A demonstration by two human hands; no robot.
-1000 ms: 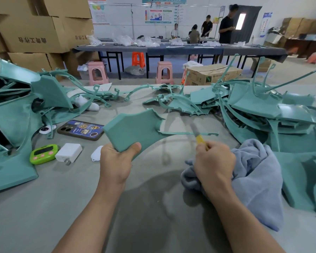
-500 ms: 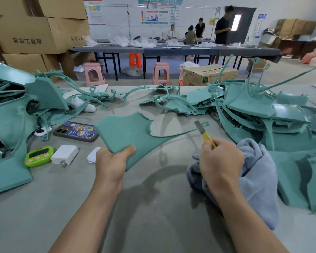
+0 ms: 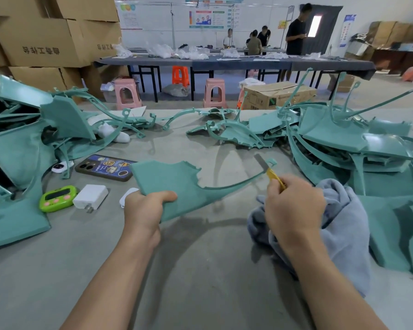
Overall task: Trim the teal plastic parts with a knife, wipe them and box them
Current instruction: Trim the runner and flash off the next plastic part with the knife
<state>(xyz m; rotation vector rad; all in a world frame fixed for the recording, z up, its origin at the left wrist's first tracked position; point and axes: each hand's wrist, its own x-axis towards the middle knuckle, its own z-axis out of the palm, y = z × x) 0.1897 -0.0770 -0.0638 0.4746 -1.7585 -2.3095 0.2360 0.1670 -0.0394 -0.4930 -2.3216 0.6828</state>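
My left hand (image 3: 146, 208) grips the near corner of a flat teal plastic part (image 3: 167, 179) with a long thin arm running to the right, held just above the table. My right hand (image 3: 293, 208) grips a yellow utility knife (image 3: 271, 173); its grey blade touches the tip of that arm near a small hook. A grey-blue cloth (image 3: 343, 225) is bunched under and behind my right hand. Piles of teal parts lie at the left (image 3: 17, 148) and the right (image 3: 358, 144).
On the grey table (image 3: 200, 270) lie a phone (image 3: 105, 166), a white charger (image 3: 91, 196), a green timer (image 3: 57, 197) and a small white device (image 3: 59, 166). Cardboard boxes (image 3: 41, 41) are stacked at the far left. Stools, a long table and several people stand beyond.
The teal part has tilted so its broad face lies flatter and its arm curves toward the knife. My right hand brought the blade up to the arm's tip.
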